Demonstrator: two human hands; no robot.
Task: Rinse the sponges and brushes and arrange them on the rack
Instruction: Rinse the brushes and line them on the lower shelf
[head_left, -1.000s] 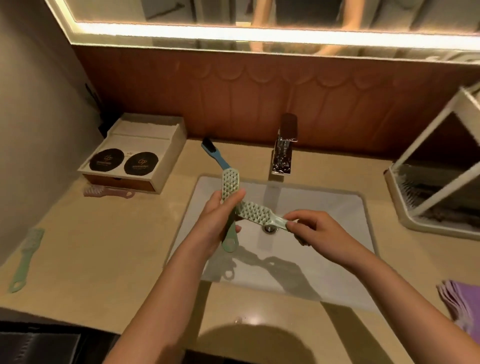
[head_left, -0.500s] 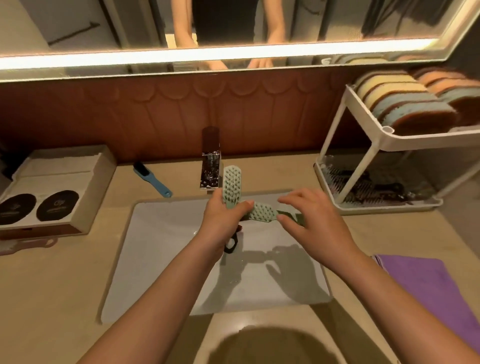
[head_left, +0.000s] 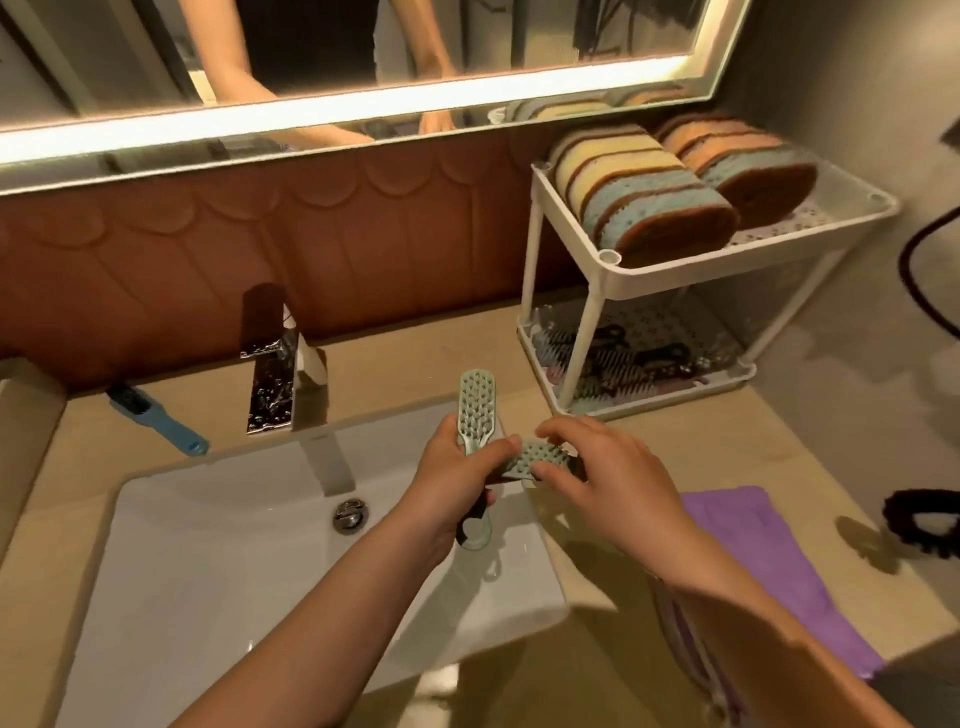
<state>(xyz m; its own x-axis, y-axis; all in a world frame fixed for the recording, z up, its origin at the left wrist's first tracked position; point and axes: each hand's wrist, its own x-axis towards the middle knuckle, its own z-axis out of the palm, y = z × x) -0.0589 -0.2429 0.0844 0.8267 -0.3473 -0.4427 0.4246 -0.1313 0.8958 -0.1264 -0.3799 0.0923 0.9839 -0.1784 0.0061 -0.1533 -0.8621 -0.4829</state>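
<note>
Carrying two pale green brushes at once is the step in hand, and it goes best with a sure hold on each. The left hand (head_left: 457, 478) is curled round the handle of the upright green brush (head_left: 477, 400), with the bristle head pointing up and the hanging loop showing below the palm. The right hand (head_left: 608, 478) pinches the crosswise green brush (head_left: 532, 457) between thumb and fingers, its head touching the left thumb. Both brushes hang over the right edge of the sink basin (head_left: 208, 545), right of the faucet (head_left: 275, 374). The rack (head_left: 613, 280) stands near on the right. Sponges (head_left: 649, 192) fill its upper tier and other brushes lie on the lower tray (head_left: 675, 389), so I judge these two belong below. Part them first, shake the drips into the basin, then slide each in low under the upper tier, laid flat beside the others. A blue brush (head_left: 156, 421) waits on the counter left of the faucet.
</note>
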